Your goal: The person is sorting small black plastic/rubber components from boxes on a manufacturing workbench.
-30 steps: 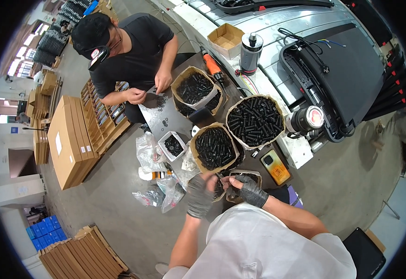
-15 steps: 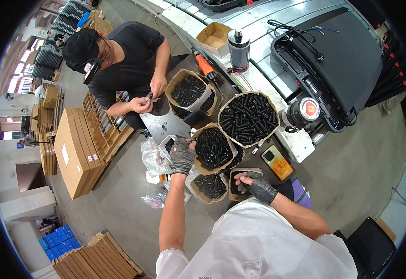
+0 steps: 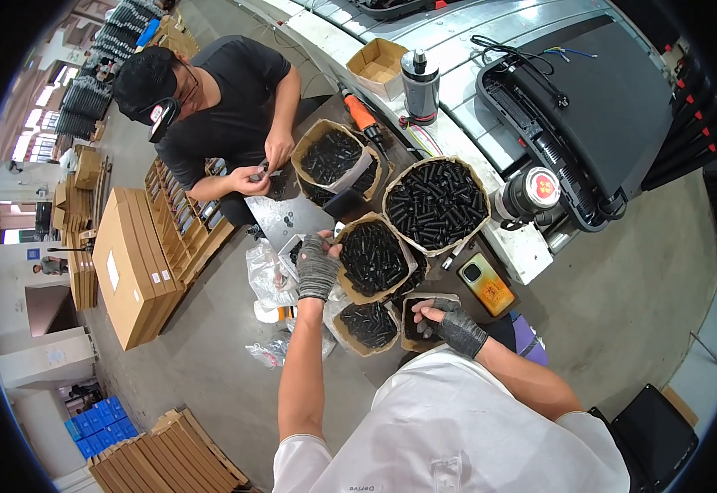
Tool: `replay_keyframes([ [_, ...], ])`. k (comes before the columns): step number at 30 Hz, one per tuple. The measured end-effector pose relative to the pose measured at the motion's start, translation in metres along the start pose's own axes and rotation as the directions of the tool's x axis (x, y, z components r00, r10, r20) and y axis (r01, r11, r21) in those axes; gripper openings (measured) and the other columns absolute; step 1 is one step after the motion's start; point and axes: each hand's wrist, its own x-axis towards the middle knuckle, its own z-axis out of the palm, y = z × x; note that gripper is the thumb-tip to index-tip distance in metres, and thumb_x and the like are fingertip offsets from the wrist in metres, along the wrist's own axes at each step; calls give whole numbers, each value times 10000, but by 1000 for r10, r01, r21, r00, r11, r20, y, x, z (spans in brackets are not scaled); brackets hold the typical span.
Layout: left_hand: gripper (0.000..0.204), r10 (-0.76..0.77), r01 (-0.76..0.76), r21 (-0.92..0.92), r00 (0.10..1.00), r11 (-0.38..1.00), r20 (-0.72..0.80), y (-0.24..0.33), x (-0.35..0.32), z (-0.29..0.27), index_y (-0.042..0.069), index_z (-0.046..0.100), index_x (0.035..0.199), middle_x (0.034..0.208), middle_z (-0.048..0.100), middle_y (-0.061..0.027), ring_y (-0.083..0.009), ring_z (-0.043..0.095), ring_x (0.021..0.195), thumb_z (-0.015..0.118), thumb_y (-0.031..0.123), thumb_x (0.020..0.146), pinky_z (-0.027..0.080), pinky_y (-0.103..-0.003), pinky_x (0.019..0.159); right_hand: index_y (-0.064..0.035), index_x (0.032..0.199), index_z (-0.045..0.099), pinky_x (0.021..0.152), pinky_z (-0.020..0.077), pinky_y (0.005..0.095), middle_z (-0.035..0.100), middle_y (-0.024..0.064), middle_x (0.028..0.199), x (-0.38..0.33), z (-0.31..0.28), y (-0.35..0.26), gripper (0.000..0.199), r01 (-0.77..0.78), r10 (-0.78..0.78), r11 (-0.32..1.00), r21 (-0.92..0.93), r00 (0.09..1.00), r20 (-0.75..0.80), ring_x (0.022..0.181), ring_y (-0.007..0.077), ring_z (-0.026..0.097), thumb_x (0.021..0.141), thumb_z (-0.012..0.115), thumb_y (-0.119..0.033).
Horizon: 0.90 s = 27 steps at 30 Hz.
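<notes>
Hands: L hand [image 3: 319, 267], in a grey fingerless glove, is extended fwd over the gap btwn the white box [image 3: 286, 255] and the mid carton [image 3: 410, 275], fingers bent, bare tips nearest the carton's L rim. Whether it grasps a pc: can't tell. R hand [image 3: 457, 330], gloved likewise, is held low over the small RH carton [image 3: 417, 347], thumb and fingers drawn together; grip contents, if any, can't be told. Gloves presumably leave tips bare for feel w/ small pcs.

Parts: black cylindrical pcs [image 3: 372, 256] fill the mid carton; similar pcs sit in the large carton [image 3: 440, 251], small LH carton [image 3: 365, 352] and upper LH carton [image 3: 350, 181]. Cartons are lidless and closely grouped, prob. for direct pick w/ short reach.

Surroundings: co-worker [image 3: 239, 115] is across the metal table [image 3: 269, 212], own hands [image 3: 261, 168] together near its edge, prob. for fine handling. Loose black rings [image 3: 288, 220] lie spread on bare metal, presumably for easy pick-up. Orange-handled driver [image 3: 362, 113] lies beside the upper LH carton; phone [image 3: 487, 283] in yellow-orange case lies R of the cartons, both prob. set aside from the hands' path.
</notes>
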Motion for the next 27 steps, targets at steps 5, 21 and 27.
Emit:
replay_keyframes([
  [5, 309, 383, -389, 145, 921, 910, 66, 8, -2, -8, 103, 647, 1084, 921, 583, -156, -340, 604, 811, 640, 31, 784, 495, -410, 725, -8, 1108, 628, 738, 475, 244, 646, 40, 926, -4, 3, 0, 300, -30, 30, 999, 17, 999, -11, 810, 117, 592, 928, 569, -241],
  [21, 210, 416, -479, 307, 874, 822, 251, -6, 8, -17, 86, 626, 999, 1009, 578, -137, -346, 589, 934, 640, 96, 789, 472, -447, 788, -10, 1088, 627, 696, 484, 253, 644, 47, 909, -13, 10, -11, 293, -15, 16, 999, 39, 999, -49, 765, 127, 598, 910, 588, -239],
  [27, 111, 405, -427, 246, 904, 870, 138, -6, 4, -13, 72, 647, 919, 925, 607, -130, -343, 600, 902, 624, 73, 811, 478, -422, 774, -14, 1092, 627, 709, 495, 255, 642, 48, 908, -9, 7, -8, 282, -13, 16, 998, 57, 999, -52, 765, 127, 601, 908, 587, -224],
])
